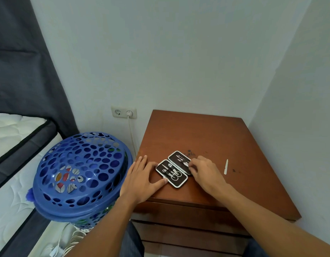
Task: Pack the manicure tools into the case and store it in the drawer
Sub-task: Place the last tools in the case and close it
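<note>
Two bare hands work at an open manicure case [176, 168] lying flat at lower centre of the frame, on the front left part of a brown wooden nightstand [216, 138]. The left hand [142, 179] rests spread and unclenched on the wood, thumb tip touching the case's near edge. The right hand [204, 170] pinches a small metal tool [186, 164] at the far half of the case. A white nail file [226, 166] lies apart, right of that hand. A blue perforated basket [82, 173] stands at lower left.
</note>
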